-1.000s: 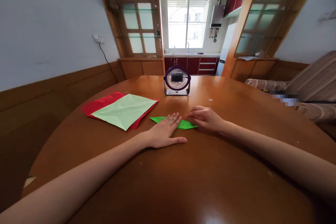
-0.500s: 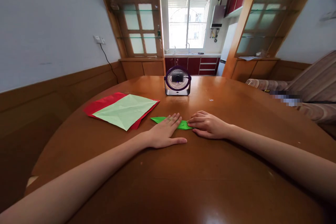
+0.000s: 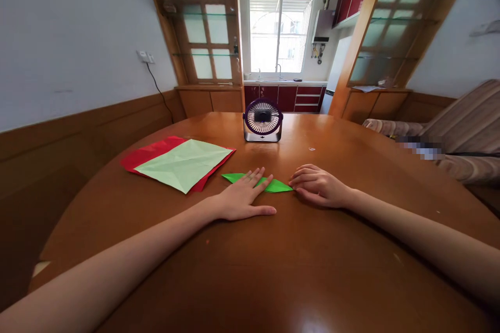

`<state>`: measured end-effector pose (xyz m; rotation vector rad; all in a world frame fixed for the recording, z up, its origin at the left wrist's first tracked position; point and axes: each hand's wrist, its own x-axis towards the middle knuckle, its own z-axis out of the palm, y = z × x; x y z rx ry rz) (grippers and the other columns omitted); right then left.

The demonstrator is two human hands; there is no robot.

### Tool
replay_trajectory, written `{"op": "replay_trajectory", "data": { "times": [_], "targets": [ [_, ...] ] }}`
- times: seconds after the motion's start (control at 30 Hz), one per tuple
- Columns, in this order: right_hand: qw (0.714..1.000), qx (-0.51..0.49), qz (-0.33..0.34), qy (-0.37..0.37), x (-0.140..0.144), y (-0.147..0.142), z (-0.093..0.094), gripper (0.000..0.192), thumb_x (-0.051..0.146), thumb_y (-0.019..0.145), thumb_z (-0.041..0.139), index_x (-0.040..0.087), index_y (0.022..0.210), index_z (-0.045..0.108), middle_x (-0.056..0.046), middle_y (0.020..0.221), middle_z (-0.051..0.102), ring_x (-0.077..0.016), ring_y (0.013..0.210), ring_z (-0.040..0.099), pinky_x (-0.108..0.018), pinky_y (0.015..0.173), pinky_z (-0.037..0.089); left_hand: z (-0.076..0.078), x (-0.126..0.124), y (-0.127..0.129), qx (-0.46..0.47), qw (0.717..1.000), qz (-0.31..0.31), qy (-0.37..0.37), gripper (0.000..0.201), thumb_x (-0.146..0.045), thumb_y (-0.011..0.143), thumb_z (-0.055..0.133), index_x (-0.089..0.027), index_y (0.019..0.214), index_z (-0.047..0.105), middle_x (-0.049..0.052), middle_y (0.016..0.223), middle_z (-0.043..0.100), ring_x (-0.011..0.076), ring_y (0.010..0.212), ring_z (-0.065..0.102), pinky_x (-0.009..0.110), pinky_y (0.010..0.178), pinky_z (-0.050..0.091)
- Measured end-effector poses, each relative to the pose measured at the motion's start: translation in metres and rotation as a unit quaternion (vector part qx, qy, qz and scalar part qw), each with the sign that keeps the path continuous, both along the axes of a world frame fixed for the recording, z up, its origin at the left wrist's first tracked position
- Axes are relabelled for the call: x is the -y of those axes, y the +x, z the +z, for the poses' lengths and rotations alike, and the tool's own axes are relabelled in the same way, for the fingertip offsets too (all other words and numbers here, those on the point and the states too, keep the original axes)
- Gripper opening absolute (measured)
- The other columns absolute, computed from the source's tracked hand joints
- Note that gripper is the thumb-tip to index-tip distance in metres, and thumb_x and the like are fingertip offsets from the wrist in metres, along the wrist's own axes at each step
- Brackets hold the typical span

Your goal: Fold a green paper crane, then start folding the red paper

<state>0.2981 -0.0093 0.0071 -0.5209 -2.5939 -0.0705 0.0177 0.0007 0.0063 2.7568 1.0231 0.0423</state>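
A folded bright green paper (image 3: 276, 185) lies flat on the wooden table (image 3: 273, 260). My left hand (image 3: 242, 197) rests palm down on its left and middle part, fingers spread flat. My right hand (image 3: 318, 186) lies on the table just right of the paper's pointed right tip, fingers curled loosely and touching or almost touching that tip. Part of the green paper is hidden under my left hand.
A pale green sheet (image 3: 185, 164) lies on a red sheet (image 3: 146, 153) at the left of the table. A small purple desk fan (image 3: 263, 119) stands at the far middle. A striped sofa (image 3: 461, 135) is at the right, a wall at the left.
My right hand has slid rightward off the green paper, baring its right tip. My left hand has stayed pressed on the paper.
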Motion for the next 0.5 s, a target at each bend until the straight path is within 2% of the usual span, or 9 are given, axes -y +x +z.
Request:
{"op": "replay_trajectory", "data": {
  "times": [0.13, 0.23, 0.4, 0.5],
  "targets": [
    [0.999, -0.039, -0.029, -0.019, 0.003, -0.011, -0.004, 0.033, 0.021, 0.096, 0.047, 0.020, 0.127, 0.059, -0.010, 0.121, 0.065, -0.0209, 0.109, 0.062, -0.043, 0.096, 0.049, -0.003, -0.001, -0.001, 0.001, 1.000, -0.008, 0.002, 0.094, -0.079, 0.082, 0.035, -0.021, 0.153, 0.015, 0.014, 0.158, -0.002, 0.0322, 0.146, -0.003, 0.049, 0.118, 0.009],
    [0.998, -0.031, -0.018, -0.042, 0.008, -0.021, -0.007, 0.037, 0.022, 0.096, 0.047, 0.021, 0.132, 0.055, -0.011, 0.130, 0.060, -0.0217, 0.117, 0.058, -0.044, 0.101, 0.047, -0.004, -0.002, -0.001, 0.005, 1.000, -0.010, 0.005, 0.093, -0.079, 0.083, 0.035, -0.021, 0.153, 0.017, 0.014, 0.158, 0.000, 0.0319, 0.146, -0.002, 0.049, 0.118, 0.009],
    [0.994, -0.009, -0.024, -0.104, 0.014, -0.028, -0.009, 0.033, 0.023, 0.096, 0.047, 0.017, 0.125, 0.062, -0.013, 0.125, 0.063, -0.0222, 0.117, 0.060, -0.040, 0.101, 0.050, -0.004, -0.002, 0.001, -0.001, 1.000, 0.004, 0.006, 0.086, -0.076, 0.087, 0.030, -0.022, 0.153, 0.017, 0.010, 0.159, 0.004, 0.0293, 0.147, -0.001, 0.048, 0.118, 0.005],
    [0.993, -0.021, -0.031, -0.109, 0.013, -0.028, -0.010, 0.032, 0.022, 0.096, 0.047, 0.018, 0.123, 0.064, -0.012, 0.123, 0.065, -0.0222, 0.115, 0.061, -0.040, 0.099, 0.051, -0.004, -0.001, 0.002, 0.006, 1.000, 0.019, 0.010, 0.078, -0.073, 0.089, 0.026, -0.027, 0.152, 0.019, 0.008, 0.159, 0.007, 0.0295, 0.147, 0.002, 0.052, 0.117, 0.005]
  ]
}}
